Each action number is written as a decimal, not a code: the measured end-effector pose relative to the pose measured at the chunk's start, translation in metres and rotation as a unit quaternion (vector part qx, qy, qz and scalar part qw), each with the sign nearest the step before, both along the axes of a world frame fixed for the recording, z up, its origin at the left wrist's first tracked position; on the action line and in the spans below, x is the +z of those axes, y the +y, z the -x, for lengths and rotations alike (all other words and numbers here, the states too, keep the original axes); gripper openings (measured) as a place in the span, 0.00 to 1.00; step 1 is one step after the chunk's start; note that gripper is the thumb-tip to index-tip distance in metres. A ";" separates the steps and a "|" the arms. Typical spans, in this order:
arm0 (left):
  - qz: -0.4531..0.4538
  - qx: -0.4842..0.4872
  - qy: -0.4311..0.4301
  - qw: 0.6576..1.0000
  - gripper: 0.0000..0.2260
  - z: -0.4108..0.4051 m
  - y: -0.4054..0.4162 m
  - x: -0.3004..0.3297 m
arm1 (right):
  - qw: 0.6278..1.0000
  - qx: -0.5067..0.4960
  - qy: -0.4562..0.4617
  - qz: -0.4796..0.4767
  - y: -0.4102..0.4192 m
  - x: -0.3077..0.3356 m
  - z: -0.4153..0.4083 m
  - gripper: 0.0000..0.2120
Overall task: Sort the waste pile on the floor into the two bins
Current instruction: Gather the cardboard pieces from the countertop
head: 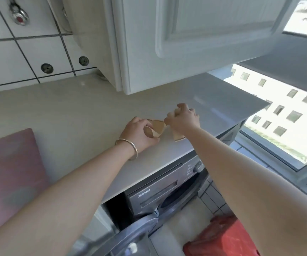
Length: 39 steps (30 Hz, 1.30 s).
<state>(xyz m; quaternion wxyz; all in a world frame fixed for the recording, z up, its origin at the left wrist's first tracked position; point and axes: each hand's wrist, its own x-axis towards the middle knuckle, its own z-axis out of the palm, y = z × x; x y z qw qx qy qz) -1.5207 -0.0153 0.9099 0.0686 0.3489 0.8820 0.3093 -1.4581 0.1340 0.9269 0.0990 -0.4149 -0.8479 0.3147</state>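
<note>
Both arms reach over a pale countertop point(71, 111). My left hand point(139, 133), with a metal bangle on the wrist, grips a crumpled tan paper cup point(156, 129) lying on its side. My right hand point(183, 120) is closed on a second tan cup or piece of card point(178, 137), whose lower end shows under the palm; its fingers also pinch the rim of the first cup. The two hands nearly touch. No waste pile or pair of bins shows.
A white wall cabinet point(195, 39) hangs low just behind the hands. A pink board point(10, 174) lies on the counter at left. Below the counter sits a grey washing machine point(167, 191) with its door point(130, 235) open. A red plastic bag point(222, 237) lies on the floor. Window at right.
</note>
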 end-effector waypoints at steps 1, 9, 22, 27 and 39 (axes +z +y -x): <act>-0.008 -0.001 -0.001 1.000 0.18 -0.002 0.003 0.001 | 1.000 -0.014 0.023 0.013 0.001 -0.001 -0.009 0.35; -0.072 -0.154 -0.019 0.985 0.16 -0.069 0.042 -0.004 | 0.951 -0.216 0.197 0.101 -0.014 -0.014 -0.119 0.29; 0.048 -0.521 -0.158 0.837 0.13 -0.370 0.041 -0.058 | 0.499 -0.564 0.570 0.328 -0.113 -0.106 -0.437 0.24; 0.120 -0.573 -0.222 0.780 0.12 -0.509 -0.005 -0.094 | 0.336 -0.589 0.656 0.333 -0.185 -0.129 -0.559 0.33; 0.266 -0.576 -0.302 0.711 0.13 -0.759 -0.106 -0.159 | 0.245 -0.660 0.607 0.369 -0.309 -0.189 -0.777 0.38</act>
